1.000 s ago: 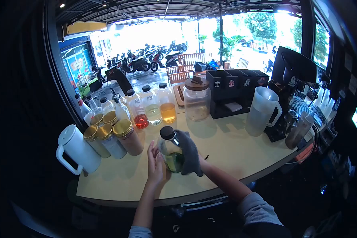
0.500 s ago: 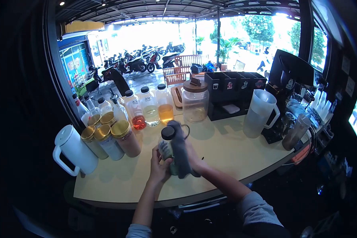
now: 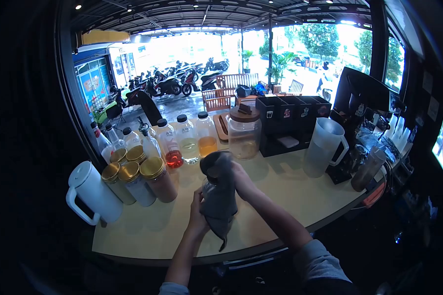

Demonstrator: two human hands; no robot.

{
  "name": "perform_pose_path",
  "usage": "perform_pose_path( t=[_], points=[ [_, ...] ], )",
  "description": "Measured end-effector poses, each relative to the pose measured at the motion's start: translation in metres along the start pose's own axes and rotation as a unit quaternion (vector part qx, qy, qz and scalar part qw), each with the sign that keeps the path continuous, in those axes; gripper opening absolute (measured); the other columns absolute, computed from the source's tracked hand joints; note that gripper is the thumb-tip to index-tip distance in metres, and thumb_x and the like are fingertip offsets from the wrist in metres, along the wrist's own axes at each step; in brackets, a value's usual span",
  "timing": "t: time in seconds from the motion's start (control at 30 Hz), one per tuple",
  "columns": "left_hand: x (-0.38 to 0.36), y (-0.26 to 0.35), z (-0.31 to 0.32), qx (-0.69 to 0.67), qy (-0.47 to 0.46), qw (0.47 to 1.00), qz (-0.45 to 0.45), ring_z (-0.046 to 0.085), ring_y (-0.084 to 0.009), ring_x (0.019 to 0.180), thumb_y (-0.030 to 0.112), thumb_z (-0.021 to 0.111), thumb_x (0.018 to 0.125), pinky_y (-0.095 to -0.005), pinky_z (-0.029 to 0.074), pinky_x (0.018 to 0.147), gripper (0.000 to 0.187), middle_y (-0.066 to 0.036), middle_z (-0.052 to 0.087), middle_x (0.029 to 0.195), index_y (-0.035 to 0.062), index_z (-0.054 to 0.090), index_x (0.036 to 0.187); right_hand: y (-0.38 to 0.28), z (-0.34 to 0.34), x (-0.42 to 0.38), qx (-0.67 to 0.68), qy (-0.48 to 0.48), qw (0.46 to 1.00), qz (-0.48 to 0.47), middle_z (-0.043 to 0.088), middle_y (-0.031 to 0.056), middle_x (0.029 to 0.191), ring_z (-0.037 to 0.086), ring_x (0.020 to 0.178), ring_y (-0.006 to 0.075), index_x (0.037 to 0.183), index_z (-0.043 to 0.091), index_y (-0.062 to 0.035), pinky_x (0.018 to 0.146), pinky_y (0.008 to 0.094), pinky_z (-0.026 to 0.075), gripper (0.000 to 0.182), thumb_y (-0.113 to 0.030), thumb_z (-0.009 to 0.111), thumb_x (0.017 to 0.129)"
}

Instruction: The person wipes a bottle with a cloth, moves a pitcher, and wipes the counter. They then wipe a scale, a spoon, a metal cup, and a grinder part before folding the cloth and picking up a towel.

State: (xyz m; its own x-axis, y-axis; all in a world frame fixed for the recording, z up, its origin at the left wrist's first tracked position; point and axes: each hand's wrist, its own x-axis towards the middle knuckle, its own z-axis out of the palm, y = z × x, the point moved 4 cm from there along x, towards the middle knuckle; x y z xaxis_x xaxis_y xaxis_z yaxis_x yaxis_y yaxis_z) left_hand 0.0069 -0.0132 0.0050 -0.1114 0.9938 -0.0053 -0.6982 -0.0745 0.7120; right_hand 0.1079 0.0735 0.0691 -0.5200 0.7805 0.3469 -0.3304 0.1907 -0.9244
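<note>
Gripping the grey cloth (image 3: 218, 199), my right hand (image 3: 242, 183) is closed over its upper part beside the bottle's cap; the fingertips are hidden from me, so I can't tell how tightly they pinch. The cloth drapes down the near side of the clear bottle (image 3: 206, 188), covering most of it. My left hand (image 3: 197, 216) is curled around the bottle's left side, thumb and fingers partly lost behind the fabric. I have the bottle over the table (image 3: 275, 204), near its middle, between the gold-lidded jars (image 3: 153, 168) and the translucent jug (image 3: 320, 150).
</note>
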Motion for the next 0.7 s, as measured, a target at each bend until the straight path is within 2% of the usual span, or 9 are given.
perform_pose_path(
  t=[0.1, 0.13, 0.3, 0.37, 0.43, 0.5, 0.57, 0.63, 0.7],
  points=[
    [0.012, -0.008, -0.013, 0.219, -0.033, 0.966, 0.130, 0.055, -0.0173, 0.105, 0.015, 0.064, 0.084, -0.0309, 0.048, 0.089, 0.050, -0.011, 0.051, 0.117, 0.0083, 0.036, 0.125, -0.021, 0.007, 0.002, -0.240, -0.087, 0.965, -0.059, 0.060, 0.0044, 0.094, 0.055, 0.085, 0.0073, 0.117, 0.052, 0.0049, 0.076, 0.0251, 0.046, 0.039, -0.016, 0.057, 0.084],
    [0.002, 0.001, -0.006, 0.395, -0.054, 0.883, 0.249, 0.055, -0.0177, 0.105, 0.017, 0.055, 0.090, -0.0305, 0.049, 0.088, 0.040, -0.010, 0.052, 0.115, 0.0073, 0.037, 0.125, -0.022, 0.006, 0.006, -0.217, -0.080, 0.972, -0.041, 0.061, 0.0043, 0.091, 0.055, 0.082, 0.0071, 0.112, 0.056, 0.0050, 0.074, 0.0245, 0.046, 0.036, -0.018, 0.057, 0.085],
    [0.007, -0.005, -0.014, 0.066, -0.039, 0.994, 0.071, 0.056, -0.0167, 0.104, 0.012, 0.073, 0.074, -0.0295, 0.048, 0.088, 0.059, -0.010, 0.052, 0.117, 0.0024, 0.041, 0.123, -0.010, 0.003, 0.023, -0.065, -0.066, 0.993, 0.073, 0.065, 0.0057, 0.087, 0.060, 0.076, 0.0102, 0.104, 0.062, 0.0047, 0.073, 0.0241, 0.048, 0.031, -0.022, 0.057, 0.088],
    [-0.006, 0.008, 0.007, 0.529, -0.028, 0.811, 0.249, 0.058, -0.0158, 0.101, 0.013, 0.072, 0.075, -0.0284, 0.048, 0.085, 0.058, -0.011, 0.052, 0.118, 0.0020, 0.042, 0.123, 0.002, -0.001, 0.021, 0.002, -0.043, 0.989, 0.142, 0.065, 0.0070, 0.094, 0.062, 0.081, 0.0124, 0.108, 0.061, 0.0032, 0.076, 0.0259, 0.048, 0.032, -0.022, 0.055, 0.089],
    [-0.012, 0.011, 0.030, 0.484, -0.050, 0.850, 0.203, 0.057, -0.0157, 0.103, 0.011, 0.073, 0.074, -0.0280, 0.048, 0.085, 0.060, -0.011, 0.052, 0.118, 0.0028, 0.041, 0.124, 0.028, -0.014, 0.019, 0.012, 0.052, 0.992, 0.114, 0.063, 0.0083, 0.103, 0.059, 0.090, 0.0141, 0.115, 0.058, 0.0021, 0.086, 0.0263, 0.043, 0.039, -0.027, 0.050, 0.091],
    [-0.009, -0.013, 0.016, 0.192, -0.021, 0.967, 0.165, 0.054, -0.0158, 0.110, 0.009, 0.070, 0.077, -0.0299, 0.048, 0.088, 0.056, -0.012, 0.051, 0.122, 0.0027, 0.042, 0.125, 0.045, -0.012, 0.006, 0.033, 0.016, 0.994, 0.106, 0.060, 0.0098, 0.112, 0.054, 0.105, 0.0134, 0.117, 0.057, 0.0006, 0.095, 0.0278, 0.039, 0.042, -0.032, 0.044, 0.094],
    [-0.001, -0.038, -0.013, 0.136, 0.022, 0.958, 0.252, 0.048, -0.0186, 0.118, 0.011, 0.062, 0.086, -0.0332, 0.046, 0.094, 0.053, -0.015, 0.045, 0.129, 0.0031, 0.036, 0.131, 0.068, -0.015, -0.014, 0.176, 0.060, 0.966, 0.178, 0.055, 0.0093, 0.121, 0.050, 0.113, 0.0144, 0.124, 0.051, -0.0005, 0.100, 0.0293, 0.037, 0.050, -0.040, 0.039, 0.096],
    [0.015, -0.051, -0.042, 0.198, 0.071, 0.957, 0.199, 0.045, -0.0231, 0.121, 0.016, 0.049, 0.094, -0.0371, 0.043, 0.100, 0.051, -0.017, 0.040, 0.134, 0.0032, 0.026, 0.137, 0.090, -0.015, -0.038, 0.137, 0.090, 0.971, 0.172, 0.053, 0.0095, 0.124, 0.048, 0.116, 0.0153, 0.127, 0.048, -0.0008, 0.101, 0.0298, 0.036, 0.054, -0.043, 0.036, 0.097],
    [0.007, -0.052, -0.038, 0.153, 0.003, 0.963, 0.221, 0.044, -0.0261, 0.122, 0.029, 0.049, 0.093, -0.0384, 0.039, 0.102, 0.061, -0.017, 0.039, 0.134, 0.0034, 0.019, 0.140, 0.089, -0.014, -0.055, 0.096, 0.119, 0.974, 0.167, 0.050, 0.0098, 0.128, 0.047, 0.118, 0.0161, 0.130, 0.045, -0.0010, 0.102, 0.0304, 0.035, 0.057, -0.046, 0.033, 0.097]
  ],
)
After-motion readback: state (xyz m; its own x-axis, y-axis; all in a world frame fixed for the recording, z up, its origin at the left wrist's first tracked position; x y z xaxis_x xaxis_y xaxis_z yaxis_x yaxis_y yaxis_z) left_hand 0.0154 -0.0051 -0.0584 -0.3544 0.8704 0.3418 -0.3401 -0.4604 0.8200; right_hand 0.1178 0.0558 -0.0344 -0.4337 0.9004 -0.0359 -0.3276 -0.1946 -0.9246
